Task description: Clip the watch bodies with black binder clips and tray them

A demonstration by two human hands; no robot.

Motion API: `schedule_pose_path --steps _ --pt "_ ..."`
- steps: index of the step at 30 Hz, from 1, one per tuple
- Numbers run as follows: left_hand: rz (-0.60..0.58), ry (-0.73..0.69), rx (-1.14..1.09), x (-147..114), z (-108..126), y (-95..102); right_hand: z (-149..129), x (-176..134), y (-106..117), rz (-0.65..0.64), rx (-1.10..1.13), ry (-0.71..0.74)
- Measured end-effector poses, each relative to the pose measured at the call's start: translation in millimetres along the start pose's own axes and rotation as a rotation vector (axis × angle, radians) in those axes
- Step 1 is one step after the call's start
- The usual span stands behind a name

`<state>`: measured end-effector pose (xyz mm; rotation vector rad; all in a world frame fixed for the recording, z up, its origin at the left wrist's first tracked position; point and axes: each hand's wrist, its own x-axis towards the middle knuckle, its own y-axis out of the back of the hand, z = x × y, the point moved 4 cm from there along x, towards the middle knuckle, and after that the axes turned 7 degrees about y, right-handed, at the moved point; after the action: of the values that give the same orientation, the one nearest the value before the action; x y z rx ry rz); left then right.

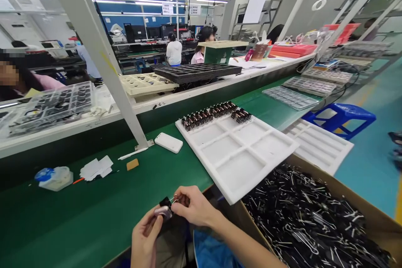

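Observation:
Near the front edge of the green bench, my left hand (pixel 145 234) grips a small rounded metallic part (pixel 163 212), which looks like a watch case. A black binder clip (pixel 165 202) sits against its upper side. My right hand (pixel 196 207) pinches the wire handle of that clip between thumb and fingertips. Whether the clip's jaws are closed on the part, I cannot tell. To the upper right lies a white foam tray (pixel 201 157) with compartments. Its far end carries rows of brown parts with black binder clips (pixel 205 116) on them.
At the lower right, a cardboard box (pixel 361 201) holds a heap of binder clips (pixel 301 222). A white phone-like case (pixel 168 142), a white pen (pixel 133 153), a tan block (pixel 132 164), paper pieces (pixel 96 168) and a blue-capped bottle (pixel 56 178) lie on the bench. A metal post (pixel 106 58) rises at left.

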<state>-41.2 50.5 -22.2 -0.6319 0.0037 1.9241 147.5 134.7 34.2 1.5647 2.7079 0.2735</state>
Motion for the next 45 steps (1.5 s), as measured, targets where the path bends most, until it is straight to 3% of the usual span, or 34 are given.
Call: schedule_pose_path --steps 5,10,16,25,33,37,40,42,45 --pt "0.017 -0.028 0.021 -10 11 -10.8 6 5 2 -0.063 0.045 0.014" --pt "-0.016 -0.082 -0.102 -25 30 -27.2 24 2 1 -0.027 0.180 0.000" --pt "0.025 -0.031 -0.255 -25 27 -14.8 47 -3 -12 -0.105 0.333 -0.049" --pt "0.064 -0.056 -0.057 -25 26 -13.2 43 -5 -18 -0.156 0.295 -0.022" --pt "0.105 -0.089 -0.012 -24 28 -10.2 40 -1 -21 -0.168 0.260 -0.024" --pt "0.097 -0.081 0.035 -20 31 -11.4 35 -5 -24 -0.097 0.236 -0.048" --pt "0.103 -0.101 0.076 -20 34 -10.6 21 -21 -13 -0.111 0.187 -0.084" --pt "0.107 -0.117 0.075 -17 37 -6.2 10 -39 7 -0.249 0.168 -0.088" --pt "0.124 -0.094 0.072 -9 44 7.9 -1 -85 59 -0.517 0.178 -0.071"
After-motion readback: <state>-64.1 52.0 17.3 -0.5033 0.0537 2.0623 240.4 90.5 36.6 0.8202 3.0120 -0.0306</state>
